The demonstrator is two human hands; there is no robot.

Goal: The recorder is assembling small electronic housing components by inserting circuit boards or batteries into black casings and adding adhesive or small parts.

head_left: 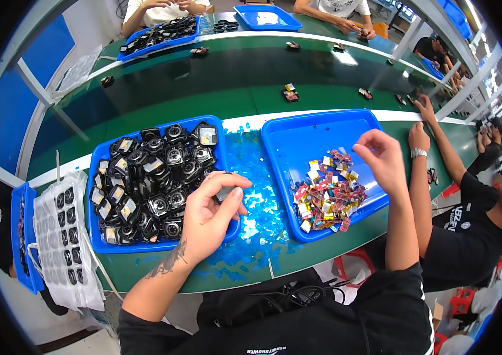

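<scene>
My left hand (212,213) is closed round a small dark piece (225,193), mostly hidden by the fingers. It looks like one of the black smartwatch housings (175,156) heaped in the left blue tray (162,247), beside that tray's right edge. Over the right blue tray (286,136) hovers my right hand (384,161), with thumb and forefinger curled together; anything between them is too small to make out. Below and left of it, inside that tray, lies a pile of small red circuit boards (328,195) with white and yellow parts.
Blue film scraps (254,207) litter the green table between the trays. A white blister tray (64,236) holds black pieces at the left. Beyond runs a green conveyor (233,71) carrying scattered boards. A co-worker's arm (419,177) reaches in close on my right; other people sit across.
</scene>
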